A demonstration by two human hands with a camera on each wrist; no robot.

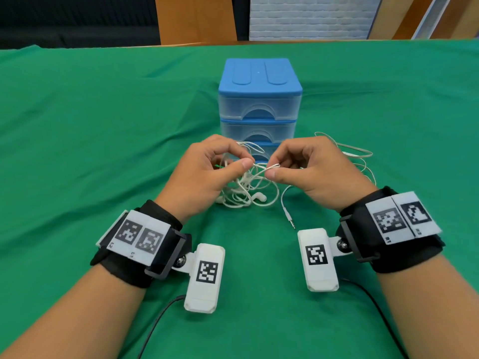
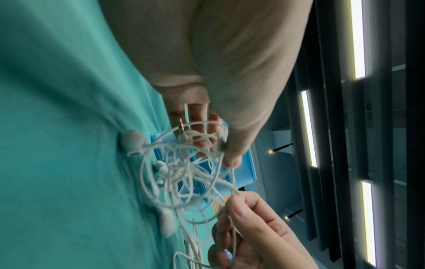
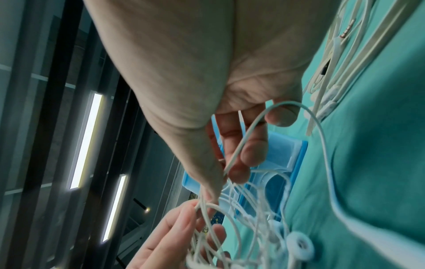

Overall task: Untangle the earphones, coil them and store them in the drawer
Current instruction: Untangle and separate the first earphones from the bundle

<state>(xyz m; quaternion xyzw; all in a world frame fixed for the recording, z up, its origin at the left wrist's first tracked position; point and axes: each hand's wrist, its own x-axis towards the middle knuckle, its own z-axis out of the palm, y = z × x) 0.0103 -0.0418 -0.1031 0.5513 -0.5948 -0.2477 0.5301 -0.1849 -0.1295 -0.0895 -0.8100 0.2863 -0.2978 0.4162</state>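
White earphones hang in a tangled knot just above the green cloth, right before the blue drawer unit. My left hand pinches cable strands at the top of the knot between thumb and forefinger. My right hand pinches another strand a little to the right. Earbuds dangle at the bottom of the knot, and the jack plug lies on the cloth. In the left wrist view the tangle hangs below my left thumb. In the right wrist view a cable runs between my right thumb and fingers.
The drawer unit has clear drawers, all closed, under a blue lid. A loose loop of cable with the inline remote lies on the green tablecloth to the right of my right hand. Black cables run from both wrist cameras toward me.
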